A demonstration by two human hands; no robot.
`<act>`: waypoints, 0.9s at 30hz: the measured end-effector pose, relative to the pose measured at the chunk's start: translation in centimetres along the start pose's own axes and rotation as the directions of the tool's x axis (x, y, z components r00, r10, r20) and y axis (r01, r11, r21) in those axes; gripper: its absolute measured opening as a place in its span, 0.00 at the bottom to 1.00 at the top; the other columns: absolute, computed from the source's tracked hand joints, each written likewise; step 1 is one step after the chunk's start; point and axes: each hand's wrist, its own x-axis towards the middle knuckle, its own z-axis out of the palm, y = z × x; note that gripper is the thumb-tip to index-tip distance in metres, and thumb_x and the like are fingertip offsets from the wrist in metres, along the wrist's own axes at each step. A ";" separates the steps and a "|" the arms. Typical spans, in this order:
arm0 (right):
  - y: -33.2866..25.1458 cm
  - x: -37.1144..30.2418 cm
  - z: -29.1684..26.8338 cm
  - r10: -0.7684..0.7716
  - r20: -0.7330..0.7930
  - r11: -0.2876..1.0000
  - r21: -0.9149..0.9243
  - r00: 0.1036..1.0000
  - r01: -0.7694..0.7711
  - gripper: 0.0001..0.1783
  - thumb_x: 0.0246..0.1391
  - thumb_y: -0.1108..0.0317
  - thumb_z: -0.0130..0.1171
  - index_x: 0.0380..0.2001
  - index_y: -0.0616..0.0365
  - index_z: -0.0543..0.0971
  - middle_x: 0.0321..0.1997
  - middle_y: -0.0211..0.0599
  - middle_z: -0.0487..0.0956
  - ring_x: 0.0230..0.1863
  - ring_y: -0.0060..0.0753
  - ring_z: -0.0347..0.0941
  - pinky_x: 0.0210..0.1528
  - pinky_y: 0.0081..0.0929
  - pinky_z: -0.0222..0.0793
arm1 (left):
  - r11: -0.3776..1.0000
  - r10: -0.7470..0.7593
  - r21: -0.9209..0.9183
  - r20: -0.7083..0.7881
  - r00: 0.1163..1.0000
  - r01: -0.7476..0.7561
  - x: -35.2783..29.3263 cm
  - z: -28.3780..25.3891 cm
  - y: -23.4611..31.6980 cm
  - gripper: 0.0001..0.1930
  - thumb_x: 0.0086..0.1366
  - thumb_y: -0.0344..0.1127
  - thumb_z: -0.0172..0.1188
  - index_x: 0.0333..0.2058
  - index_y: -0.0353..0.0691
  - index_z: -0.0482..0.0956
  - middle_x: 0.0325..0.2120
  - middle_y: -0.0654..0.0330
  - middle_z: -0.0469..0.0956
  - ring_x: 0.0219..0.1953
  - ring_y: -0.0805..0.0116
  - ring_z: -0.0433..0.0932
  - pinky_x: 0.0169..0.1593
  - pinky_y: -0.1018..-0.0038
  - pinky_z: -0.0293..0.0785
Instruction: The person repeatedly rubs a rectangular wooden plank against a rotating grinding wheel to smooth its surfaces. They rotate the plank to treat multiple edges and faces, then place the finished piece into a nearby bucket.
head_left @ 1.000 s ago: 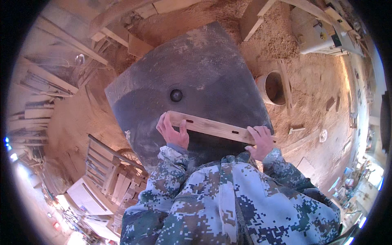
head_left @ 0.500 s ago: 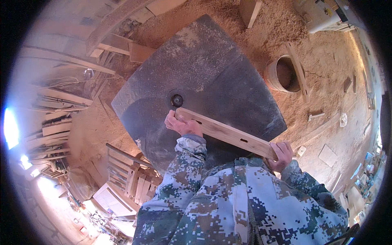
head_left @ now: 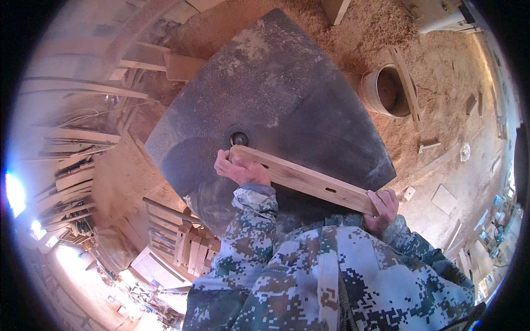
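Note:
Between my two hands lies a pale wooden board (head_left: 309, 179) with a few oval slots cut through it. My left hand (head_left: 241, 167) grips its left end, fingers wrapped over the edge. The board's other end is in my right hand (head_left: 382, 209), with the thumb and fingers closed round it. Just beyond the left end, a round dark spindle (head_left: 238, 138) stands up through the dark machine table (head_left: 298, 83), very close to or touching the board. Whether the board rests flat on the table, I cannot tell.
A bucket (head_left: 381, 91) stands on the sawdust-covered floor at the right, with another slotted board (head_left: 406, 88) leaning across it. Stacked planks (head_left: 74, 171) line the left side. A wooden rack (head_left: 179, 237) with upright slats is at the lower left.
The board's left end has shifted slightly left, along with my left hand. My view has moved a little too. Both hands keep their hold.

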 end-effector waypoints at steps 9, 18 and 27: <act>-0.4 4.2 -0.5 -0.003 0.088 1.000 0.025 0.996 0.001 0.38 0.35 0.63 0.78 0.55 0.60 0.81 0.47 0.47 0.77 0.47 0.56 0.74 0.51 0.50 0.73 | 0.997 -0.050 -0.059 -0.110 0.993 0.044 2.0 0.6 -2.3 0.27 0.72 0.20 0.44 0.70 0.29 0.61 0.58 0.43 0.68 0.60 0.50 0.71 0.67 0.58 0.69; -2.5 10.6 2.9 -0.051 -0.065 0.999 0.015 0.997 0.052 0.28 0.57 0.79 0.60 0.63 0.60 0.74 0.53 0.51 0.77 0.51 0.58 0.73 0.56 0.53 0.73 | 0.955 -0.253 -0.207 -0.200 0.946 0.212 8.0 -0.7 -5.6 0.30 0.70 0.21 0.44 0.71 0.27 0.60 0.59 0.43 0.71 0.62 0.47 0.72 0.70 0.57 0.68; -5.5 16.6 6.1 -0.169 -0.128 0.985 0.004 0.977 0.171 0.35 0.51 0.85 0.57 0.65 0.59 0.73 0.53 0.50 0.76 0.52 0.58 0.73 0.58 0.52 0.72 | 0.919 -0.391 -0.143 -0.231 0.891 0.366 13.9 -4.2 -8.6 0.26 0.79 0.29 0.42 0.72 0.30 0.62 0.61 0.42 0.74 0.64 0.48 0.75 0.70 0.60 0.69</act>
